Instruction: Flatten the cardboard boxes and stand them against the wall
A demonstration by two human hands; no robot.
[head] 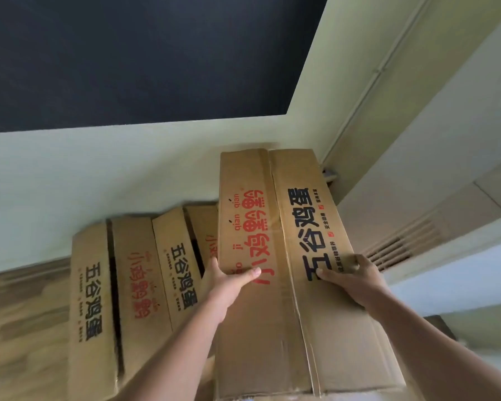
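Head view, grip: we see both hands on one flattened cardboard box (287, 256).
Left hand (229, 287): its grip is closed round the box's left edge, thumb lying across the printed face near the red characters, the other fingers hidden behind the board.
Right hand (356, 279): it holds the right edge in the same way, thumb stretched over the face by the black characters, fingers curled round the side; one fingertip shows at the edge.
Held box: we see it folded flat, its long side running away from us, the far end raised toward the wall (128, 169) and the near end low in the view. A taped seam runs down its length between the red print on the left panel and the black print on the right panel.
Stacked boxes (133, 273): to the left of the held box, more flattened boxes with the same red and black print lean with their far edges at the wall; the held box overlaps the rightmost one. We count at least two, with dark gaps between panels.
Floor (21, 328): wood-patterned, at the near left under the leaning boxes.
Wall: pale, with a dark panel (128, 53) above it.
Far right: a pale door (446, 183) with a slatted vent (394, 250) low down.
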